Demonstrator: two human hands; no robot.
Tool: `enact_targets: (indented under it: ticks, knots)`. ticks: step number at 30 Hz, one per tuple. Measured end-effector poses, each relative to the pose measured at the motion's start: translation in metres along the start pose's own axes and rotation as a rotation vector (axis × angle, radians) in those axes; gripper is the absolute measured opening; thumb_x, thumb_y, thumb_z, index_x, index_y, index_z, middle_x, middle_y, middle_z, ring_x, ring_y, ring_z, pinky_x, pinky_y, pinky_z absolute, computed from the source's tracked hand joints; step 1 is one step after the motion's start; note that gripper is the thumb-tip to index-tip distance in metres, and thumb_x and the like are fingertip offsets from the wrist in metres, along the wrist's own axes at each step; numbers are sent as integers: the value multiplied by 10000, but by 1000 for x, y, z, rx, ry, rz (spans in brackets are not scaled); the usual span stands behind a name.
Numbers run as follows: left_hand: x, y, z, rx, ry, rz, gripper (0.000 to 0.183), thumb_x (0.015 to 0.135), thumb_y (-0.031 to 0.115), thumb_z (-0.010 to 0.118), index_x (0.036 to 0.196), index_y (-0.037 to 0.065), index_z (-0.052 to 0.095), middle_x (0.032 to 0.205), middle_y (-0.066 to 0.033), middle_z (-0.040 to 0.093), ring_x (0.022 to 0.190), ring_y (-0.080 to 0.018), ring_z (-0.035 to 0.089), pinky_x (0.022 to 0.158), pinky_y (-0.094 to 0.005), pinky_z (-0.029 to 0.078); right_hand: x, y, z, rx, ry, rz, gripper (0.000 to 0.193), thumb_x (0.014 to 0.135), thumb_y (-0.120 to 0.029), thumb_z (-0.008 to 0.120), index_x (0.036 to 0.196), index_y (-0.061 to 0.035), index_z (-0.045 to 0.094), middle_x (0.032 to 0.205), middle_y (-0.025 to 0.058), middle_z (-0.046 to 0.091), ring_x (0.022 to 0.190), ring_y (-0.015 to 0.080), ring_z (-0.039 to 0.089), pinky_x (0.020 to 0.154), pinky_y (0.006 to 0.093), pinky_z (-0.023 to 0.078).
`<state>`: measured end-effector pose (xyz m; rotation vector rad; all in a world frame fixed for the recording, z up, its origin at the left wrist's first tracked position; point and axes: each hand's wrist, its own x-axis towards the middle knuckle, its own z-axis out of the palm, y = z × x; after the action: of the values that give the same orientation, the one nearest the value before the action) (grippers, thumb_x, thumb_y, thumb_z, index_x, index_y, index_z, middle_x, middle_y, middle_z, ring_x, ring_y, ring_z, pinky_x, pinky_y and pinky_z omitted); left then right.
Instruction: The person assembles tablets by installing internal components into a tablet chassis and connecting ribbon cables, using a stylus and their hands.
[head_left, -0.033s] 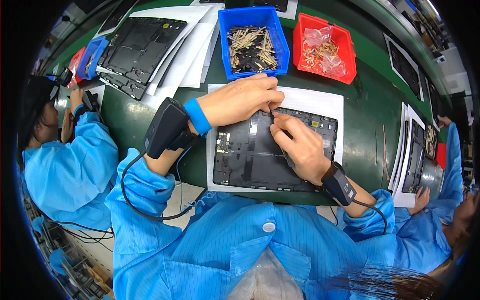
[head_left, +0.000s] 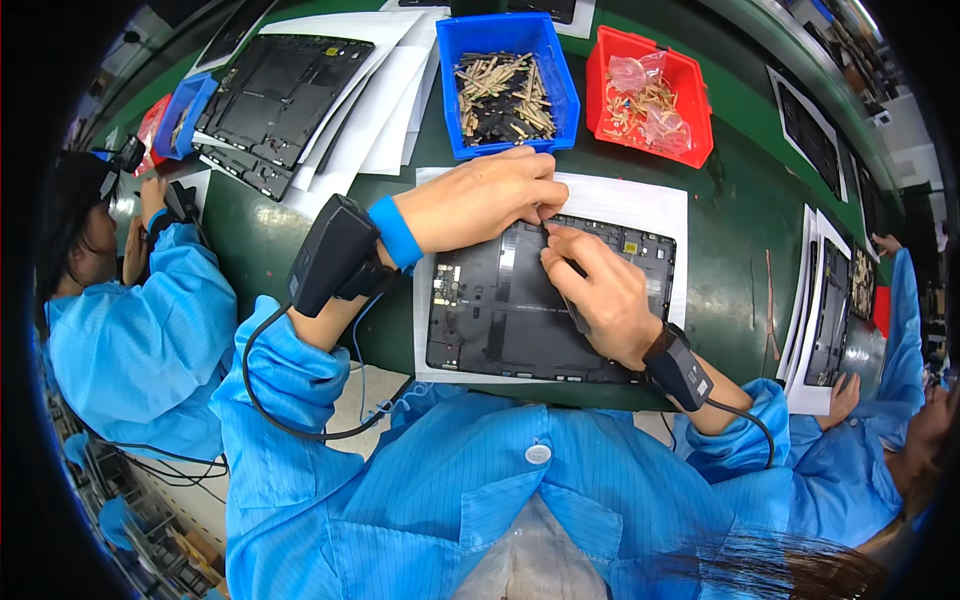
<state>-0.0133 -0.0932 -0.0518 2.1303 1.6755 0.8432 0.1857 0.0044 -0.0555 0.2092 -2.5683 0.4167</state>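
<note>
A black tablet housing with small fittings along its rim lies flat on white sheets in front of me. My left hand reaches over its far edge, fingertips pinched together; whatever they hold is too small or hidden. Close beside them, my right hand grips a dark slim tool, its tip near the left fingertips at the far edge. The tool's back end shows below the right palm, over the housing.
Beyond the housing stand a blue bin of small tan and black strips and a red bin of small pieces and clear bags. Stacked housings with white sheets lie at far left. Co-workers in blue sit on both sides.
</note>
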Motion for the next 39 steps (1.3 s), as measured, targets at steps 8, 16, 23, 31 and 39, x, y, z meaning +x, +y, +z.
enact_targets:
  ticks: [8, 16, 23, 31, 39]
  knots:
    - [-10, 6, 1, 43, 17, 1, 89, 872, 19, 594, 938, 39, 538, 969, -107, 503, 946, -308, 511, 815, -378, 444, 0, 2, 3, 177, 75, 205, 146, 789, 5, 701, 904, -29, 617, 969, 117, 616, 880, 276, 683, 678, 338, 560]
    - [-72, 23, -24, -44, 267, -220, 69, 894, -34, 522, 906, 12, 472, 982, -137, 487, 983, -301, 493, 916, -360, 406, 7, 9, 5, 365, 257, 308, 170, 772, 66, 753, 897, 23, 646, 869, 115, 616, 755, 222, 649, 648, 303, 520]
    - [22, 22, -69, 192, 690, 25, 113, 980, 94, 577, 1015, -7, 541, 838, -89, 572, 720, -217, 536, 711, -297, 458, 6, 10, 5, 349, 263, 334, 169, 773, 66, 753, 898, 23, 646, 845, 110, 598, 719, 211, 620, 635, 300, 501]
    - [102, 5, -50, 544, 496, 175, 81, 852, 69, 625, 882, -5, 613, 896, -175, 635, 877, -358, 636, 713, -445, 512, 7, 10, 5, 368, 262, 347, 156, 783, 47, 748, 883, 12, 634, 837, 103, 589, 693, 215, 612, 619, 310, 493]
    - [-11, 34, 14, 322, 273, -198, 75, 817, 47, 650, 873, 5, 623, 852, -127, 574, 865, -327, 593, 735, -428, 499, 6, 9, 6, 394, 276, 380, 143, 789, 28, 745, 870, 2, 630, 829, 99, 575, 664, 225, 597, 600, 318, 483]
